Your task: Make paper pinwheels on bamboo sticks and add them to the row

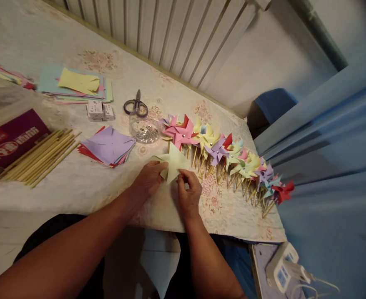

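Note:
A pale green paper pinwheel piece (pixel 174 161) with pointed blades is held up over the front of the table. My left hand (pixel 151 177) pinches its left side between thumb and fingers. At its lower right edge, my right hand (pixel 189 189) has thumb and forefinger closed on the paper; whether a small part is in that pinch is hidden. Just beyond stands a clear round container (pixel 146 131) of small metal fasteners. Left of it lies a stack of cut paper squares (pixel 109 145), purple on top. Finished pinwheels (pixel 217 150) on sticks lie in a row to the right.
Scissors (pixel 136 104) and small boxes (pixel 100 111) lie behind the square stack. Coloured paper sheets (pixel 47 85) are piled at the back left. Wooden sticks (pixel 45 155) rest against a purple box (pixel 13 143). A white power strip (pixel 282 265) is beyond the table's right front corner.

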`<state>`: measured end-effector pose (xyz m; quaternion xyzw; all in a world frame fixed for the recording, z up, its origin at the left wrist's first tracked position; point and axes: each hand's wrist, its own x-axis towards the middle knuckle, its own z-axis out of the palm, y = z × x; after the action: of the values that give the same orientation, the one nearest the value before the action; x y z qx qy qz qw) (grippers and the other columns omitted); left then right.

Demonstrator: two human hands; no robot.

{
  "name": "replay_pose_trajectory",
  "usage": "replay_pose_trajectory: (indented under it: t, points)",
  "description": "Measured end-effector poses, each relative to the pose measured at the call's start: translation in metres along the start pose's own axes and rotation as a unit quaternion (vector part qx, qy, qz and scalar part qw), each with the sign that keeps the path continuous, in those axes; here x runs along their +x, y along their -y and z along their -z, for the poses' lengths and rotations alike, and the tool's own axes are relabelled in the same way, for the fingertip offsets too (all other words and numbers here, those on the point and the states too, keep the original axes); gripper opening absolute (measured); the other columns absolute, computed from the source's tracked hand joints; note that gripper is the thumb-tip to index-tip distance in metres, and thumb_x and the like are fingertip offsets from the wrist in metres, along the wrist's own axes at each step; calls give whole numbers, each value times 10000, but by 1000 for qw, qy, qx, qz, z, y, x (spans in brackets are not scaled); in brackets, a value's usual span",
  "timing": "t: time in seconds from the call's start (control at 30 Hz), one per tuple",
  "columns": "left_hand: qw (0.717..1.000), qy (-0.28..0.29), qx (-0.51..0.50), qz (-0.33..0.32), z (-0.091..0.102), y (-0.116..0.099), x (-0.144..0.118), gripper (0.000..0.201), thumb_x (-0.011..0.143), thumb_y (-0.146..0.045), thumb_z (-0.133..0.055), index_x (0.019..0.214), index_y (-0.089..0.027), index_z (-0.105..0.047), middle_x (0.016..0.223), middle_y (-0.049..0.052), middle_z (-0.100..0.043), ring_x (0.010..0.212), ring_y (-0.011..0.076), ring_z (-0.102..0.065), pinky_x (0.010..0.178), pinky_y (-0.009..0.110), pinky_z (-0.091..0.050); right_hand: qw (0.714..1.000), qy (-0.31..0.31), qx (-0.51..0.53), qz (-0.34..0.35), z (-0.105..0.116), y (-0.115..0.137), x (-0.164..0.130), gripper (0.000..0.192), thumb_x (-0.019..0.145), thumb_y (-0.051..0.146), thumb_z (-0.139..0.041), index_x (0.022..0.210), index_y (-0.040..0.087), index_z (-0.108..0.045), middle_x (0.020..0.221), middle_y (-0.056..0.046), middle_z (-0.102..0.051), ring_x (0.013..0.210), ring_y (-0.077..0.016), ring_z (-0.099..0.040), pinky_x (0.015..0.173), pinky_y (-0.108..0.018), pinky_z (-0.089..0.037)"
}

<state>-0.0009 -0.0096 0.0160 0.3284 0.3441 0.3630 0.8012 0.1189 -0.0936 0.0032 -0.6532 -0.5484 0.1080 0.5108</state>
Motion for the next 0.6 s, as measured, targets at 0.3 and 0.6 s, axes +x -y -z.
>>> replay_pose_trajectory:
  t: [0.3, 0.6]
  points:
    - [1000, 16, -9, -17, 4, 11, 4, 133, 683, -327, -666, 671, -219, -589, 664, 2, -630, 748, 195, -639, 675, 292, -494, 998, 33, 37, -40, -1, 4, 0, 131, 850, 266, -610, 896, 229, -727, 755, 2, -627, 694, -155, -580, 694, -289, -474]
    - [1000, 21, -5, -9, -5, 10, 0, 154, 699, -323, -680, 645, -198, -611, 661, -6, -616, 616, 137, -556, 612, 263, -454, 970, -5, 143, -198, -11, 13, 3, 187, 826, 393, -641, 745, 226, -627, 557, 51, -565, 521, -132, -514, 547, -257, -414]
